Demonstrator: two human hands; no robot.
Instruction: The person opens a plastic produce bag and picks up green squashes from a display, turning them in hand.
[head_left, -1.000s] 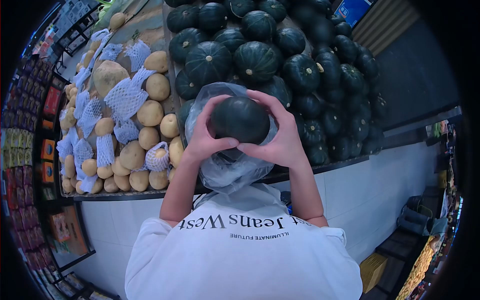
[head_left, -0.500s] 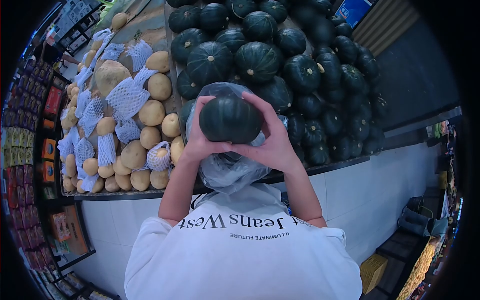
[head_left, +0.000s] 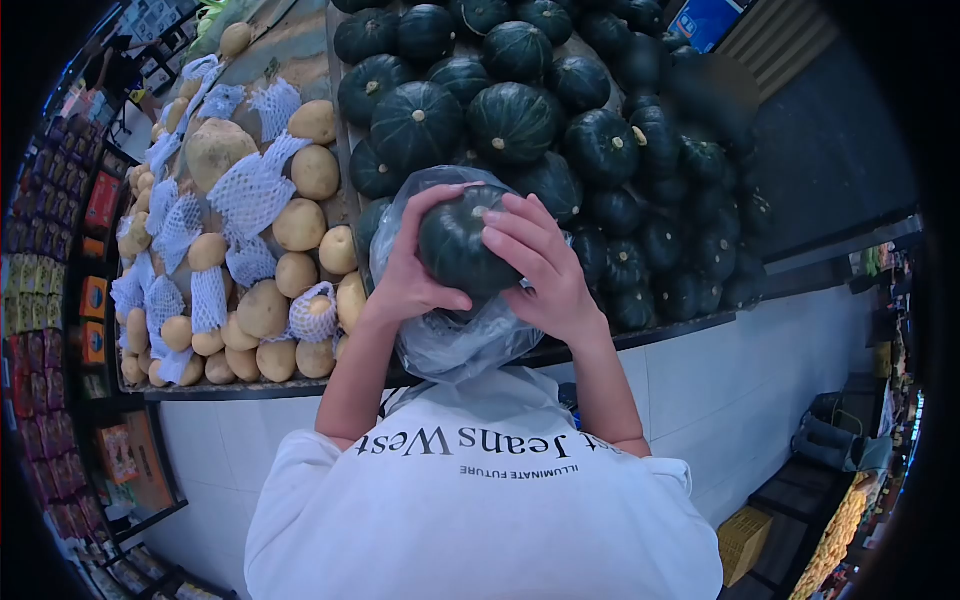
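Between my hands is a dark green pumpkin point(head_left: 455, 240), its pale stem end now facing up and to the right. My left hand point(head_left: 412, 265) wraps round its left side, thumb underneath at the near edge. Across its right side lie the bent fingers of my right hand point(head_left: 545, 265), the fingertips close to the stem. A clear plastic bag point(head_left: 465, 345) is under and around the pumpkin, bunched up toward my chest. Beyond my hands, many more dark green pumpkins point(head_left: 515, 120) are piled on the display stand.
Left of the pumpkins lie tan, round root vegetables point(head_left: 300, 225), some in white foam nets point(head_left: 250, 190). The stand's front edge point(head_left: 250, 390) runs just before my body. Packaged goods fill shelves point(head_left: 40, 330) at far left. A yellow crate point(head_left: 745, 545) stands at lower right.
The pumpkin has turned in my hands, so its stem end now shows. My right hand has shifted from its side onto its upper right surface.
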